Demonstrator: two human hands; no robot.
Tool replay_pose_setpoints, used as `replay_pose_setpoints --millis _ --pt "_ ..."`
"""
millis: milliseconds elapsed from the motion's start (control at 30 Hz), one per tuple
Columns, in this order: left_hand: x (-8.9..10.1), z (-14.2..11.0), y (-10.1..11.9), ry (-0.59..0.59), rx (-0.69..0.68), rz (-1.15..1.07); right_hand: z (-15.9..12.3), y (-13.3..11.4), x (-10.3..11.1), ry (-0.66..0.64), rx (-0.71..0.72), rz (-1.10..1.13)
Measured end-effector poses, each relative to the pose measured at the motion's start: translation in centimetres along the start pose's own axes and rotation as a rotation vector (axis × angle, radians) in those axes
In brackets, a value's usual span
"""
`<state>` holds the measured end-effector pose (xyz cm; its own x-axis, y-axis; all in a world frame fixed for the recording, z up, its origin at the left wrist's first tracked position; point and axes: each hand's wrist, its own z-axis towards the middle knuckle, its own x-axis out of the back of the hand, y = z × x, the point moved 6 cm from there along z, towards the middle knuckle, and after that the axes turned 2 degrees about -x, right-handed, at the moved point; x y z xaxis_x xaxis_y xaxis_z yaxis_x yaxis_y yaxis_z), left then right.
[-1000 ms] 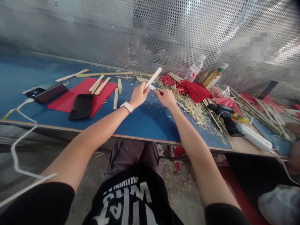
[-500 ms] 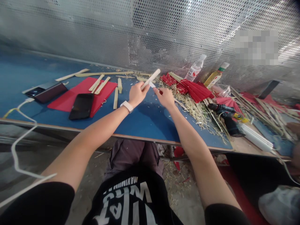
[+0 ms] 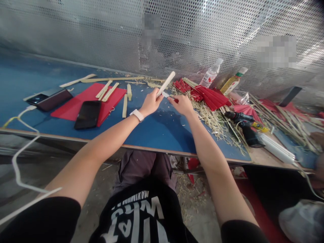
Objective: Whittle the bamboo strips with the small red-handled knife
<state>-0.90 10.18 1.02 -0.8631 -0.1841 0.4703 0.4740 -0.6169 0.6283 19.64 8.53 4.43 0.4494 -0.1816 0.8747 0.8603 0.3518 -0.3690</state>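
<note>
My left hand (image 3: 151,102) is closed round the lower end of a pale bamboo strip (image 3: 166,83), whose rounded tip points up and to the right. My right hand (image 3: 182,104) grips a knife (image 3: 166,95) by its handle, mostly hidden in the fingers. The short, light blade reaches left, close beside the strip near my left fingers; whether it touches the wood I cannot tell. Below both hands, small shavings dot the blue tabletop (image 3: 162,135).
Left lie red sheets (image 3: 76,101), a black phone (image 3: 88,114) and short bamboo pieces (image 3: 110,91). Right are curly shavings (image 3: 211,118), red folded fans (image 3: 211,98), a clear bottle (image 3: 211,74), an oil-coloured bottle (image 3: 233,81) and a power drill (image 3: 246,126). Perforated metal (image 3: 101,40) stands behind.
My right hand and the knife have shifted slightly right and down along the strip, toward my left fingers. The bamboo strip is tilted a little more upright.
</note>
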Motion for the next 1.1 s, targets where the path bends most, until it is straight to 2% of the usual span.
replay_pose_setpoints --millis 233,633,833,967,1100 --pt "0.5 0.1 0.3 0.085 -0.011 0.049 0.2 -0.3 -0.1 0.013 -0.008 0.013" --pt "1.7 0.1 1.3 0.152 0.036 0.144 0.1 -0.6 0.0 0.041 -0.057 0.054" --pt "1.4 -0.1 1.6 0.122 0.062 0.125 0.3 -0.1 -0.2 0.034 0.0 0.056" --pt "0.5 0.0 1.4 0.039 0.016 0.028 0.2 0.5 -0.1 0.006 0.062 0.053" --pt "-0.2 0.3 0.9 -0.056 -0.013 -0.108 0.2 0.9 0.1 -0.005 0.059 0.055"
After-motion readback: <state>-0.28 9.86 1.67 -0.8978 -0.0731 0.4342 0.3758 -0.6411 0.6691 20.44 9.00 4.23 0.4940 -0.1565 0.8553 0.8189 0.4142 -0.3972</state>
